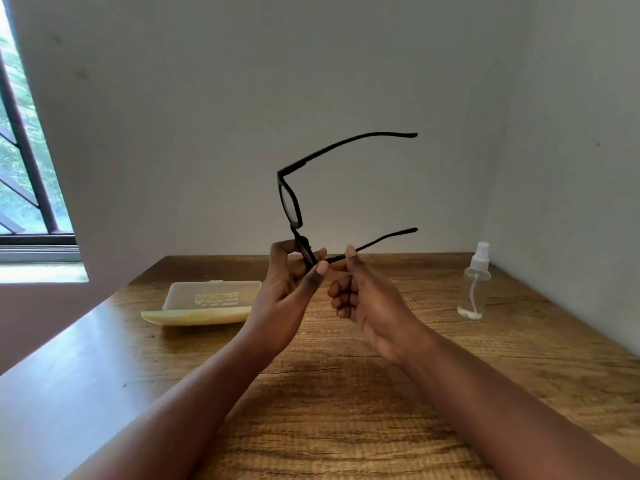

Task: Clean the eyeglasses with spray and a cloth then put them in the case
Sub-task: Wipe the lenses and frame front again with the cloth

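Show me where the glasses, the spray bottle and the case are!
glasses point(290, 206): head view, on the upper lens.
spray bottle point(473, 287): head view, on the clear body.
case point(211, 295): head view, on the open lid.

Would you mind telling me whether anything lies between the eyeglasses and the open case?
Nothing visible does. The eyeglasses, held by the left hand and right hand, are above bare table; the open case lies to their left.

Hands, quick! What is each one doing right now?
Left hand: closed, pinching the eyeglasses at the frame.
Right hand: closed, pinching the lower temple arm.
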Available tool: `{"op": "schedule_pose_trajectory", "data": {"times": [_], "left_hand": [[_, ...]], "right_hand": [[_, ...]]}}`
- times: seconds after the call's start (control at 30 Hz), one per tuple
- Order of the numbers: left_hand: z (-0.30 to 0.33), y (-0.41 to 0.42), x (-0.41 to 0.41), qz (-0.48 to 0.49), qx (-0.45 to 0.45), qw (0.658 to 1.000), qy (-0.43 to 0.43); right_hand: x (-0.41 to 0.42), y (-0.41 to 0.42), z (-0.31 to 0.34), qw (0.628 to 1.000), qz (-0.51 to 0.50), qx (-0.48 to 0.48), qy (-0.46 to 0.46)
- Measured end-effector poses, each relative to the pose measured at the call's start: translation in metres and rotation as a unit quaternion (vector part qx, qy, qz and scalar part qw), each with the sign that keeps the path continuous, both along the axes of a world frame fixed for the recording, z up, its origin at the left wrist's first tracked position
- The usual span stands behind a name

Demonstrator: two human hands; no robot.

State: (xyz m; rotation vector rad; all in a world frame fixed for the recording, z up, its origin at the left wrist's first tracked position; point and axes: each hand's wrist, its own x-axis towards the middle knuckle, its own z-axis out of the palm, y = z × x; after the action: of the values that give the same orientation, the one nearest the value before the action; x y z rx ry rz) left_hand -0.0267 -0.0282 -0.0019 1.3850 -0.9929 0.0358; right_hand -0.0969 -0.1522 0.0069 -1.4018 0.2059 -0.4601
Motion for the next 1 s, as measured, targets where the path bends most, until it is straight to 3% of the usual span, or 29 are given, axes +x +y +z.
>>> {"op": "schedule_pose_trajectory", "data": {"times": [0.3, 0.43, 0.53, 0.63, 0.83, 1.0], "left_hand": [[-0.001, 0.000, -0.004, -0.002, 0.102, 0.991, -0.085], [-0.001, 0.002, -0.001, 0.015, 0.103, 0.988, -0.115], [0.001, 0.007, 0.006, 0.024, 0.112, 0.986, -0.124], [0.004, 0.011, 0.008, 0.036, 0.111, 0.984, -0.137], [0.004, 0.013, 0.008, 0.091, 0.134, 0.965, -0.208], [0.002, 0.011, 0.011, 0.146, 0.150, 0.940, -0.271]], "right_hand": [[-0.003, -0.004, 0.001, 0.996, -0.059, -0.008, -0.063], [-0.004, -0.008, 0.006, 0.991, -0.122, -0.019, -0.052], [-0.006, -0.020, 0.009, 0.975, -0.200, -0.078, -0.054], [-0.007, -0.040, 0.008, 0.932, -0.288, -0.207, -0.072], [-0.010, -0.069, 0.010, 0.772, -0.439, -0.442, -0.127], [-0.013, -0.063, 0.014, 0.721, -0.456, -0.498, -0.153]]}}
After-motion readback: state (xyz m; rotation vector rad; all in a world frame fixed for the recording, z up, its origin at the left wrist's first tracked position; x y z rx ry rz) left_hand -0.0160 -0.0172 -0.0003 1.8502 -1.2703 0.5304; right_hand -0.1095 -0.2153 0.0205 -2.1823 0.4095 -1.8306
